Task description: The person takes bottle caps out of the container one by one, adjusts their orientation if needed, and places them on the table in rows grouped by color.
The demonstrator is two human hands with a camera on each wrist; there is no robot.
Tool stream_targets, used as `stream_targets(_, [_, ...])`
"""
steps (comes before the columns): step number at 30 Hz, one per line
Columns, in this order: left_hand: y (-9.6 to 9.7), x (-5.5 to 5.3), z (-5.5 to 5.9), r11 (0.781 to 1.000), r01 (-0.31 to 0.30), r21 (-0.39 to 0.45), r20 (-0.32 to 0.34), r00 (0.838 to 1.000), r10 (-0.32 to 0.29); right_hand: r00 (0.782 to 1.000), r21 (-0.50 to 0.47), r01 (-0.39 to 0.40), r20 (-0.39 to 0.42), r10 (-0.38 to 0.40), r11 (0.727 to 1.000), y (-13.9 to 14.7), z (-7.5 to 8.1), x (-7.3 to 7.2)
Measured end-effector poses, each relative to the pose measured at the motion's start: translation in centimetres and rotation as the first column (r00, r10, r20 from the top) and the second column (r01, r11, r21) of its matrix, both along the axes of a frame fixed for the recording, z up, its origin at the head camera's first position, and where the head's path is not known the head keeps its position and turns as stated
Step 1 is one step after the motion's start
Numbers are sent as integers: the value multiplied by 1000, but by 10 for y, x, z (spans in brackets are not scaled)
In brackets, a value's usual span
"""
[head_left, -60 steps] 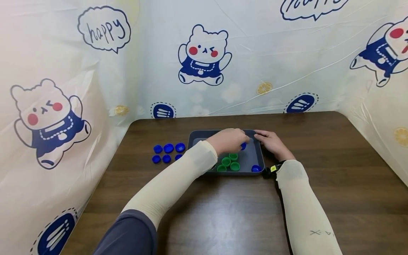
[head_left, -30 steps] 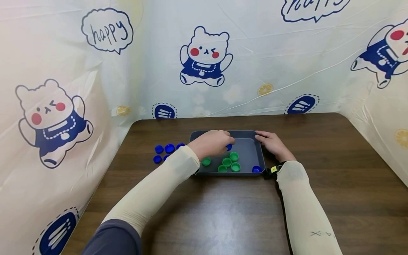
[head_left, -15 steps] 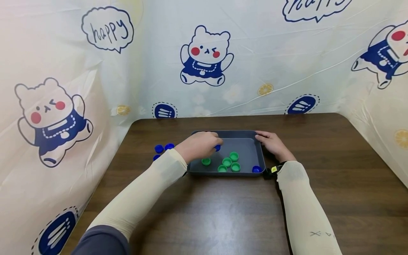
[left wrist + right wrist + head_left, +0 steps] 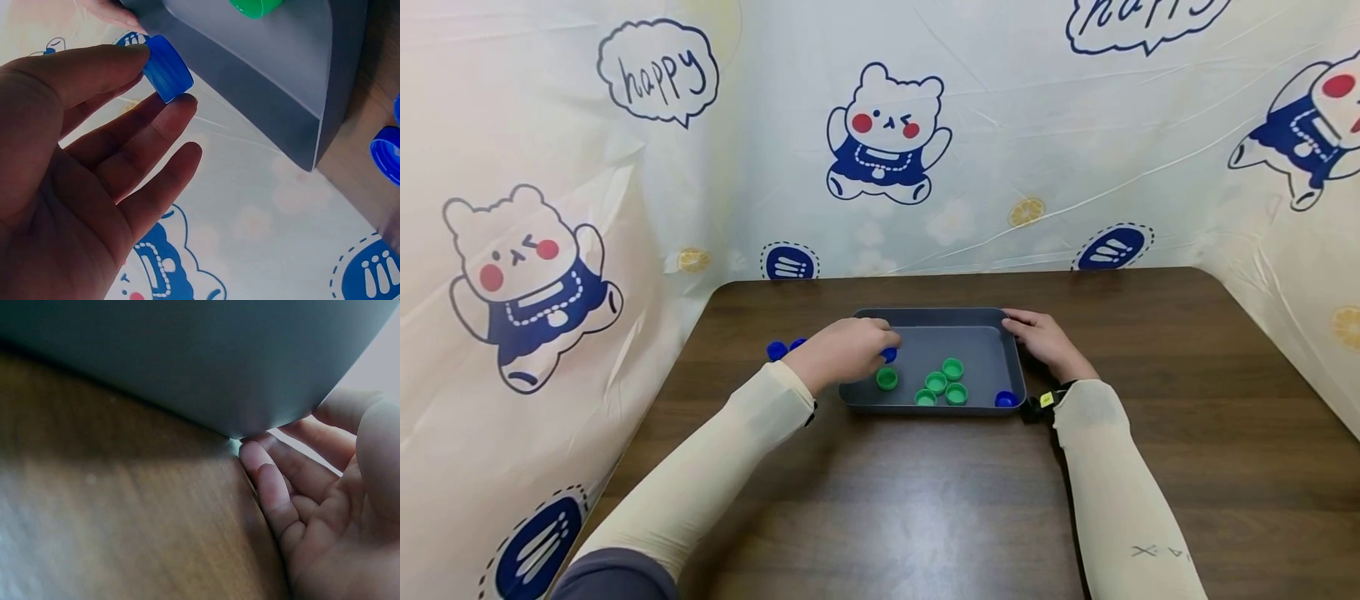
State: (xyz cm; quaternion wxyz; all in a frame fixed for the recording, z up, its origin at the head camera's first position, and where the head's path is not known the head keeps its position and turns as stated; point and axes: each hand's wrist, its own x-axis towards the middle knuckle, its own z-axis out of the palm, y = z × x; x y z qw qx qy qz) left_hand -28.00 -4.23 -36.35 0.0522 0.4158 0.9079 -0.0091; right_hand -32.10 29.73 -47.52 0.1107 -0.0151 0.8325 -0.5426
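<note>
My left hand (image 4: 842, 354) is over the left side of the dark grey tray (image 4: 981, 346). Between thumb and fingers it pinches a blue bottle cap (image 4: 170, 70) with a ridged side, above the tray in the head view. Several green bottle caps (image 4: 936, 382) lie inside the tray, one of them close below the left hand. Another blue cap (image 4: 1006, 399) sits in the tray's near right corner. At the far right corner my right hand (image 4: 1047, 343) holds the tray, thumb (image 4: 347, 409) at the rim and fingers low against the corner.
Left of the tray, blue caps (image 4: 777, 351) stand on the brown wooden table (image 4: 880, 500), partly hidden behind the left hand and wrist. A printed cloth (image 4: 985, 150) hangs behind and beside the table. A dark cable runs along the right forearm.
The left hand has moved left across the tray with the blue cap, from its right side toward its left edge. The right hand stays at the corner, and the tray stays put.
</note>
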Motion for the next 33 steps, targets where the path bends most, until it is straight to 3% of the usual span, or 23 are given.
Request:
stream_targets(19, [-26,11,-1,997,-71,29,24,997,70,1000,2,2,-31,-2,1000,3,-4,-2])
stream_targets(33, [-49,21,-11,992,-107,70,18,994,106,999,5,-15,-31,16,1000,1,-2,-2])
